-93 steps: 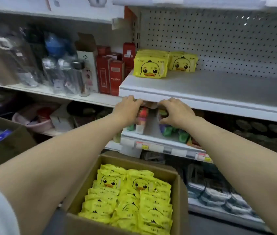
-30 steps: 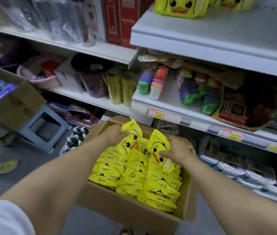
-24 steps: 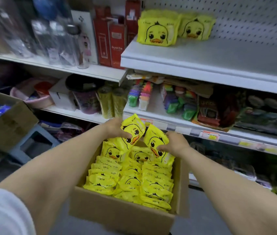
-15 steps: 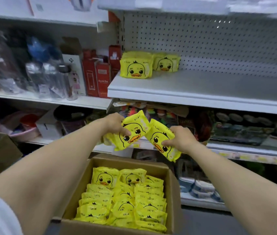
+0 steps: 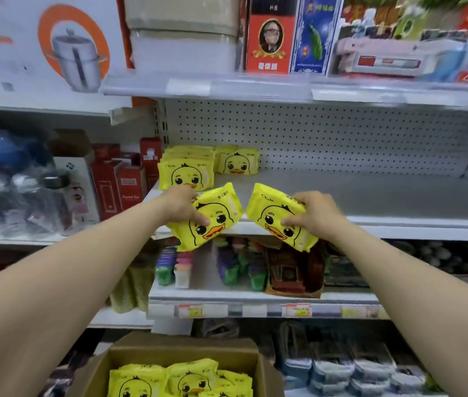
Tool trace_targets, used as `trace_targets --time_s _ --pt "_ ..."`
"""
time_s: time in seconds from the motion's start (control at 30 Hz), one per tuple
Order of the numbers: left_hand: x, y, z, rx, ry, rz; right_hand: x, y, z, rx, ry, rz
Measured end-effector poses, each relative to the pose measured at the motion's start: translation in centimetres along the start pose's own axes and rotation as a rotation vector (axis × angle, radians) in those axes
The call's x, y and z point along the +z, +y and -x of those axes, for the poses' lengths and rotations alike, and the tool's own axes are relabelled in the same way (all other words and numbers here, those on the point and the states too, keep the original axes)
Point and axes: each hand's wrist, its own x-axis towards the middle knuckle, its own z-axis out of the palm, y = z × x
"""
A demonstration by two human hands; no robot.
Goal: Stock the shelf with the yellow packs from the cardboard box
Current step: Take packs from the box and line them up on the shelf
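Observation:
My left hand (image 5: 179, 206) grips a yellow duck-face pack (image 5: 212, 222), tilted, at the front edge of the grey shelf (image 5: 370, 196). My right hand (image 5: 314, 214) grips a second yellow pack (image 5: 272, 213) just to its right. Two stacks of the same packs (image 5: 188, 171) (image 5: 238, 161) stand at the shelf's back left, against the pegboard. Below, the open cardboard box (image 5: 244, 356) holds several more yellow packs (image 5: 181, 379).
Red boxes (image 5: 124, 184) and clear bottles (image 5: 18, 196) fill the shelf to the left. The upper shelf (image 5: 255, 87) carries cartons and a pot box (image 5: 49, 47). Coloured small goods (image 5: 238, 267) sit on the shelf below; most of the grey shelf to the right is bare.
Both hands took a pack each from the box and lifted them up to the grey shelf's front edge. The view tilted upward.

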Motion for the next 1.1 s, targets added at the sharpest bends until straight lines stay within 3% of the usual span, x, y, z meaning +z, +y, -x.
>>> trace_targets --time_s 0.27,0.57,0.87,1.1 --pt "0.1 3.7 -8.5 0.05 -0.025 -0.138 -3.4 3.2 -7.6 0.045 0.11 0.07" --pt "0.6 6.8 -17.5 0.171 -0.069 -0.245 -4.9 6.6 -14.2 -0.092 -0.144 0.105" --pt "1.7 6.8 -25.6 0.211 0.117 -0.306 -3.0 9.9 -19.6 -0.154 -0.208 -0.037" --pt "1.4 6.4 -30.4 0.16 0.198 -0.563 -1.4 9.8 -23.8 -0.189 -0.234 -0.084"
